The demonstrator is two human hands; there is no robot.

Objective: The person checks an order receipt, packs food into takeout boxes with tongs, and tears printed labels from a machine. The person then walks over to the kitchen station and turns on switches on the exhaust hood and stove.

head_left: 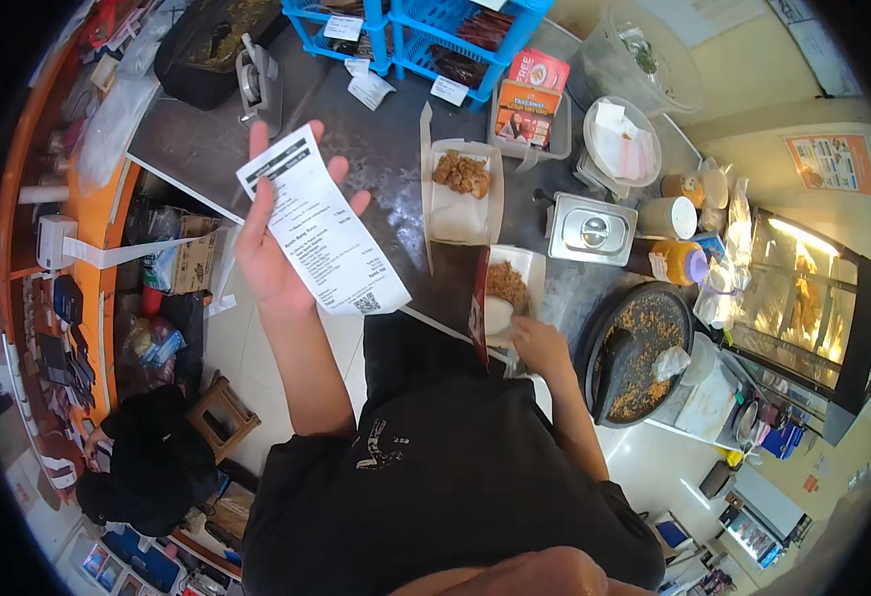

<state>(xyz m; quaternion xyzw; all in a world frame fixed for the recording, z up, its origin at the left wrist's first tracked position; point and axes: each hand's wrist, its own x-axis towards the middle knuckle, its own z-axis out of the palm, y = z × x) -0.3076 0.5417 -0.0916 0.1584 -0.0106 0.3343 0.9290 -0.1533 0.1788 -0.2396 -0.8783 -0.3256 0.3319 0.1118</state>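
The printed receipt is held in the left hand near the worktop, while the right hand, whose grip I cannot tell, is at the nearer box, just beside the farther box with fried food.

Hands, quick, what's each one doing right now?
Left hand: holding the white receipt, fingers spread behind it.
Right hand: at the edge of the red-sided food box; can't tell if it's gripping.
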